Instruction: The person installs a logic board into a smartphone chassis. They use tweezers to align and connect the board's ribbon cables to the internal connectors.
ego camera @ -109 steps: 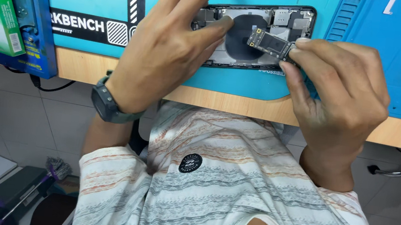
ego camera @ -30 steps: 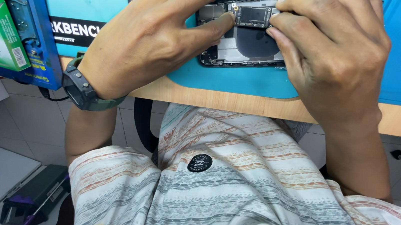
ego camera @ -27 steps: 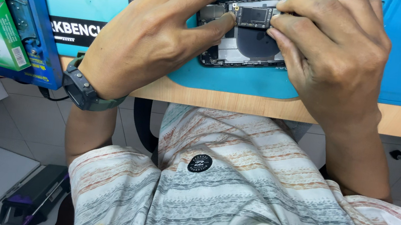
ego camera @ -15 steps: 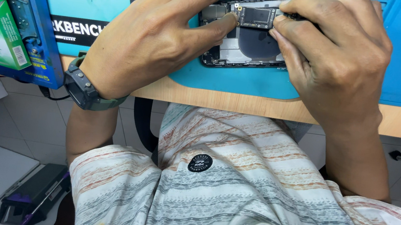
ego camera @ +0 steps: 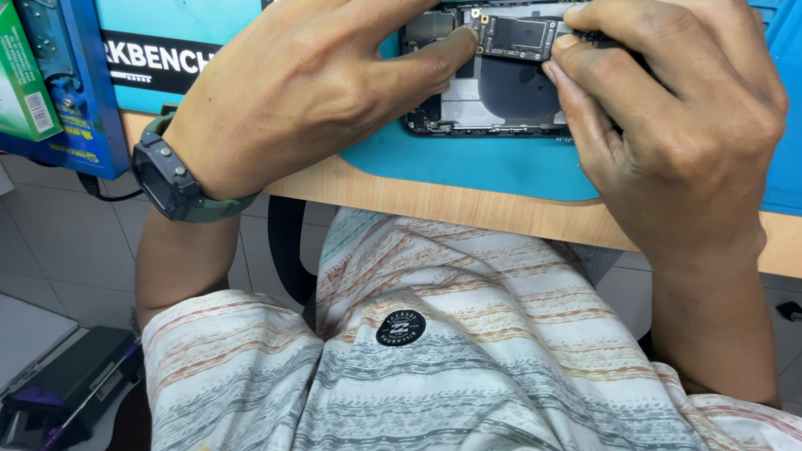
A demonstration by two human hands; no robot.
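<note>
Two hands, left hand (ego camera: 307, 74), right hand (ego camera: 675, 116), pinching circuit board (ego camera: 518, 37), opened phone (ego camera: 491, 100)

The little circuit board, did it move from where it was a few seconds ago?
Yes. The circuit board went from the right hand, out past the opened phone's right end, leftward onto the phone.

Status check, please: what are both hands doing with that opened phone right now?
Left hand steadies the opened phone, thumb on its circuit board. Right hand pinches the board's other end. Phone lies on blue mat. Nothing in the way.
</note>
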